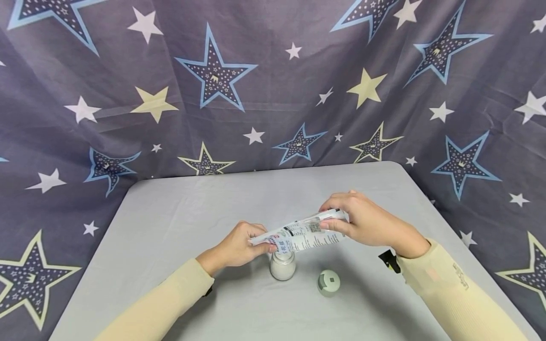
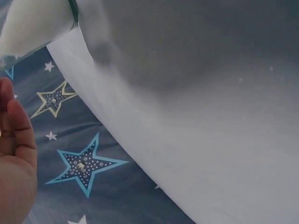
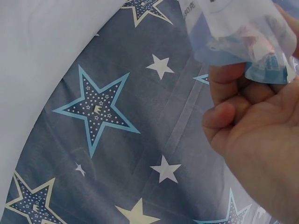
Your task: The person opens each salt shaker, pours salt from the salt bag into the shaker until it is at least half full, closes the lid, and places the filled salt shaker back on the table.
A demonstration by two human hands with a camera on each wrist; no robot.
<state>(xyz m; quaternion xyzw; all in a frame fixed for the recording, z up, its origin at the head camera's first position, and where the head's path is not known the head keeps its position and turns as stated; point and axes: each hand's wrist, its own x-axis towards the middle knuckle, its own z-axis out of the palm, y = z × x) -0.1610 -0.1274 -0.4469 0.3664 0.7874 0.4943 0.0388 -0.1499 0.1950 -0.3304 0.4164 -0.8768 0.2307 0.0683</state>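
Note:
A printed white plastic bag (image 1: 304, 233) is held tilted over a small glass jar (image 1: 282, 268), its left end lower than its right. My left hand (image 1: 241, 244) pinches the lower end, just above the jar's mouth. My right hand (image 1: 362, 218) grips the raised end, thumb in front; in the right wrist view that hand (image 3: 266, 130) is curled at the bag's bluish end (image 3: 219, 35). White contents fill much of the jar, and its opening is hidden under the bag. A pale green lid (image 1: 329, 282) lies on the table, right of the jar.
The light grey table (image 1: 192, 208) has rounded far corners. Behind and beside it hangs a dark curtain (image 1: 264, 85) patterned with stars. A blurred dark grey shape covers the top of the left wrist view; what it is cannot be told.

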